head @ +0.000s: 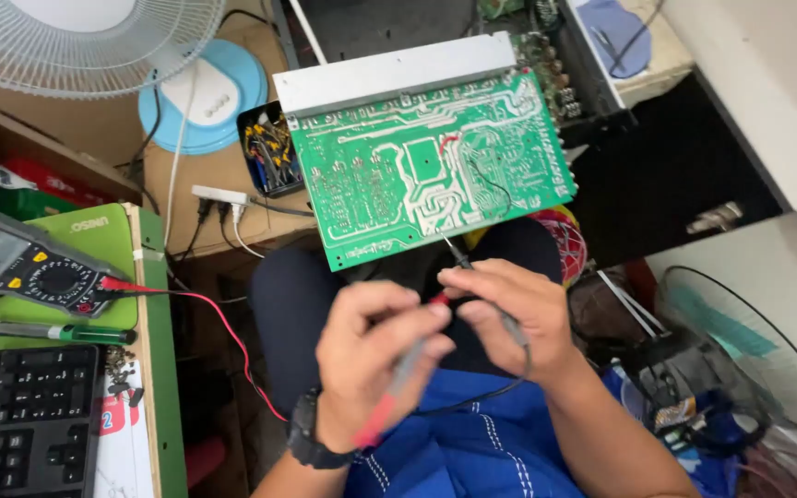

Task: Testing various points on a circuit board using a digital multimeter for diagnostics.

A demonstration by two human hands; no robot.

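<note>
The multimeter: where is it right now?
In the head view, the multimeter lies at far left on a green case, above a soldering iron and black keyboard.

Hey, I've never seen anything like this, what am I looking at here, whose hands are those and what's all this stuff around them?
This is one picture from a camera worn on a person's head, looking down at their own lap and two bare hands.

The left hand, with a dark watch on its wrist, holds a red probe. The right hand holds a black probe, whose tip points toward a green circuit board propped just above the hands. The two probes meet near the fingertips.

A red wire runs from the left-hand side to a multimeter, which lies on a green surface. Below it are a green pen-like tool and a black keyboard. A white fan stands at the top left, and another fan is at the right.
</note>
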